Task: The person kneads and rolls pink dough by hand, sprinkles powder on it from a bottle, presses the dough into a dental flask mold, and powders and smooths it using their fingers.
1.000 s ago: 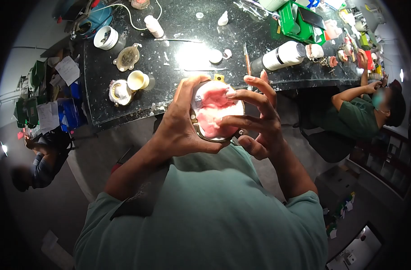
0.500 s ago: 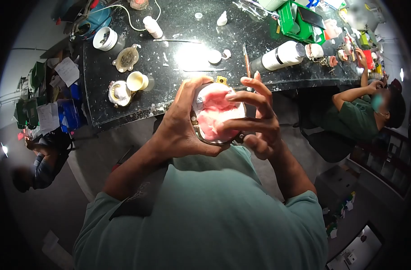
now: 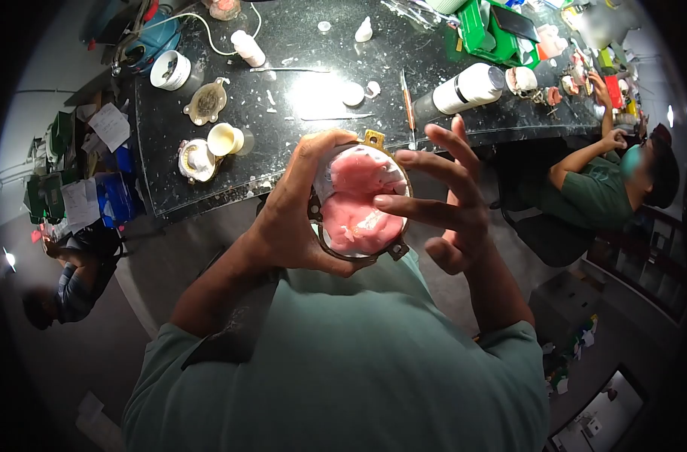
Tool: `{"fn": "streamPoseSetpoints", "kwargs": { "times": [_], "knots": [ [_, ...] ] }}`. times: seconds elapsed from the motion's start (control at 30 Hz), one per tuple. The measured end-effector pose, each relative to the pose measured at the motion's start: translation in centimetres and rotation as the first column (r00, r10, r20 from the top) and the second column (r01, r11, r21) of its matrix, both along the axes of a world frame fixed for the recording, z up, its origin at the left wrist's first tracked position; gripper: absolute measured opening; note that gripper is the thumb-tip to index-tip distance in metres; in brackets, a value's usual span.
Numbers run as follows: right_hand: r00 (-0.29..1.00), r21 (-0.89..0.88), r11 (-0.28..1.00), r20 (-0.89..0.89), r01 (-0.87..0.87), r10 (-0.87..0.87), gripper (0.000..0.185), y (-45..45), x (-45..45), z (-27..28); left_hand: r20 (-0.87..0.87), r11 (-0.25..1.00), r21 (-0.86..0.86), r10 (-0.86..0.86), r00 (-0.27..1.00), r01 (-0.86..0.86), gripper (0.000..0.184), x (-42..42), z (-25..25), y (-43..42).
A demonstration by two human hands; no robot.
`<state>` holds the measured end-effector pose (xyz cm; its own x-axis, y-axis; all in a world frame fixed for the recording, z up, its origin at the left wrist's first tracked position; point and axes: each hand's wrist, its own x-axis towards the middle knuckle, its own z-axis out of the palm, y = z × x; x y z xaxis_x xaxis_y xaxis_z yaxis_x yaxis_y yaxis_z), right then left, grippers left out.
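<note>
In front of my chest my left hand (image 3: 287, 203) grips a metal denture flask (image 3: 315, 217) by its left side, thumb below and fingers along the top. White plaster fills it, and a lumpy pink dough-like mass (image 3: 358, 222) covers much of the plaster. My right hand (image 3: 460, 203) is at the flask's right side, fingers spread. One fingertip rests on or just over the middle of the pink mass; exact contact is hard to tell. Brass-coloured and dark lugs stick out from the flask's rim.
Ahead is a black workbench (image 3: 283, 143) with a white bottle (image 3: 470, 89), a brown-handled tool (image 3: 408, 105), a cream cup (image 3: 226, 138), another flask part (image 3: 206, 100), a white tub (image 3: 170, 70) and a green bin (image 3: 482, 38). A person (image 3: 603, 181) sits right, another (image 3: 76, 264) left.
The flask has tilted to face me more and sits slightly lower. My right hand's fingers have lifted and drawn back to the right, uncovering more of the pink mass.
</note>
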<state>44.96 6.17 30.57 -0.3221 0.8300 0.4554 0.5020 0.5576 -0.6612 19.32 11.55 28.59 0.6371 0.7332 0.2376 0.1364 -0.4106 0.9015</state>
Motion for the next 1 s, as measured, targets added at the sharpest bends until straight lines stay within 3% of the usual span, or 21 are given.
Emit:
{"fn": "streamPoseSetpoints", "kwargs": {
  "times": [0.1, 0.13, 0.23, 0.27, 0.37, 0.57, 0.77, 0.87, 1.0],
  "knots": [
    [0.995, 0.02, 0.996, 0.043, -0.092, 0.091, 0.045, 0.1, 0.2, -0.8, -0.031, 0.999, 0.039, 0.001, 1.0, 0.0, 0.123, -0.1, 0.5, 0.1],
    [0.995, 0.026, 0.996, -0.035, -0.088, 0.089, 0.042, 0.1, 0.9, -1.0, -0.046, 0.999, 0.044, 0.004, 0.999, -0.002, 0.123, -0.2, 0.6, 0.0],
    [0.997, 0.095, 0.994, 0.06, -0.053, 0.048, 0.04, -0.9, 0.8, -0.5, 0.064, 0.994, -0.099, 0.051, 0.997, -0.044, 0.117, -0.1, 0.4, -0.4],
    [0.975, 0.144, 0.986, 0.216, -0.078, 0.046, 0.038, -1.4, 0.8, -0.9, 0.026, 0.995, -0.088, 0.048, 0.998, -0.046, 0.116, -0.3, 0.6, -0.3],
    [0.981, 0.204, 0.979, 0.188, 0.011, -0.05, 0.034, -1.6, 1.0, -0.4, 0.08, 0.991, -0.131, 0.043, 0.996, -0.032, 0.114, -0.1, 0.3, -0.3],
    [0.977, 0.116, 0.993, 0.212, -0.025, 0.0, 0.031, -1.1, 0.9, 0.3, 0.08, 0.991, -0.135, 0.022, 0.997, -0.011, 0.115, -0.3, 0.0, -0.4],
    [0.979, 0.125, 0.992, 0.201, 0.003, -0.029, 0.032, -1.1, 1.0, 0.5, -0.036, 1.0, -0.019, 0.019, 0.999, -0.02, 0.123, -0.6, 0.1, -0.6],
    [0.932, 0.201, 0.98, 0.355, -0.005, -0.068, 0.032, -1.1, 0.7, 0.1, -0.013, 0.999, 0.032, 0.015, 1.0, -0.015, 0.122, -0.6, 0.2, -0.4],
    [0.946, 0.22, 0.975, 0.32, -0.02, -0.053, 0.023, -0.4, 0.9, 0.6, -0.01, 1.0, -0.03, 0.005, 1.0, -0.005, 0.121, -0.3, -0.3, -0.6]
  ]
}}
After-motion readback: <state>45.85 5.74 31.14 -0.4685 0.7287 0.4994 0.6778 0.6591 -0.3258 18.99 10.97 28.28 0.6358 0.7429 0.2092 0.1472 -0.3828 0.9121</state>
